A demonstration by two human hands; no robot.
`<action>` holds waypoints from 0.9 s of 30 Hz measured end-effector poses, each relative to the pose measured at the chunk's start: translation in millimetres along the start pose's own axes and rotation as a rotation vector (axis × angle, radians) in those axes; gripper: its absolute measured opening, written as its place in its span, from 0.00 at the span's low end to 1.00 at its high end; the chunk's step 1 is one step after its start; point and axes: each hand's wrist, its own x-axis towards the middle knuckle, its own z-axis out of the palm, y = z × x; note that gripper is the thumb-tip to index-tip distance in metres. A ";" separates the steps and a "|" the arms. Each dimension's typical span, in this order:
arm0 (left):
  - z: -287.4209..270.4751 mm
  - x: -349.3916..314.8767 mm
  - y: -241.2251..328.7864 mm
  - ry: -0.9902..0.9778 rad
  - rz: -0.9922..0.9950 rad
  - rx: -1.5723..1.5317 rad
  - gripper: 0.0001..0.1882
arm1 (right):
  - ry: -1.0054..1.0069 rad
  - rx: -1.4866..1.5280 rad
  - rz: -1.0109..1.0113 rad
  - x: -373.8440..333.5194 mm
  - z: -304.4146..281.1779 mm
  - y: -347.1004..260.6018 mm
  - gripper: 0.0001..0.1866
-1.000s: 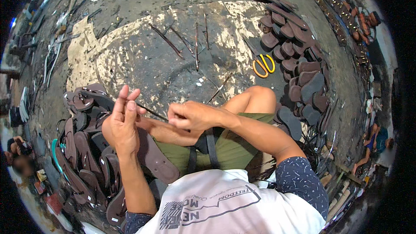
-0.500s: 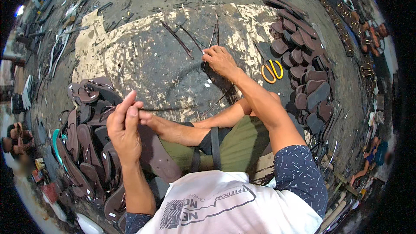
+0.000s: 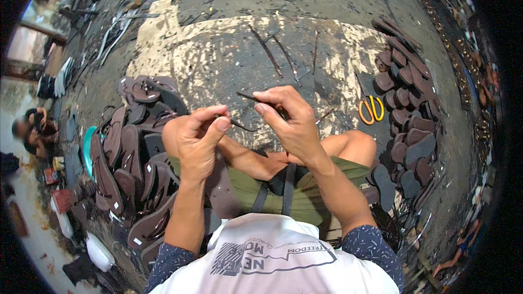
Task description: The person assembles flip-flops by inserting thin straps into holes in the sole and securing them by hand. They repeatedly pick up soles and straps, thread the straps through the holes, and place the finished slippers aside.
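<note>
Both hands are raised over my crossed legs, close together. My right hand point(image 3: 291, 122) pinches a thin dark strap point(image 3: 246, 96), whose end pokes out past thumb and forefinger. My left hand point(image 3: 199, 139) is closed at the fingertips on a dark strip point(image 3: 243, 126) that curves toward the right hand. Whether both pieces belong to one strap is hidden by the fingers. Beyond the hands, several similar straps point(image 3: 265, 51) lie on the worn mat point(image 3: 218, 54). A brown sandal sole point(image 3: 222, 188) rests by my left thigh.
Brown sandals point(image 3: 131, 152) are heaped on my left. Stacked soles point(image 3: 411, 98) form a long row on the right. Scissors with yellow-orange handles point(image 3: 371, 110) lie beside that row. Another person point(image 3: 38, 130) is at the far left edge.
My right hand has lifted from the straps on the mat and come back toward my left hand, with a strap in it. The left fingers have closed on a strip. The view has shifted.
</note>
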 end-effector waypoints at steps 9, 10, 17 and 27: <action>14.4 -13.2 12.2 -0.048 0.172 0.033 0.17 | -0.002 -0.011 -0.157 -22.0 6.4 -52.1 0.14; 15.2 -13.9 13.9 -0.052 0.174 0.045 0.17 | 0.002 -0.019 -0.166 -21.8 7.0 -54.1 0.13; 22.4 -20.3 12.6 0.004 0.163 0.040 0.15 | -0.030 0.091 -0.026 -27.8 13.0 -53.5 0.12; -87.3 -22.6 -2.2 -0.069 0.105 1.505 0.38 | -0.143 0.723 0.180 -36.0 -18.1 -89.6 0.07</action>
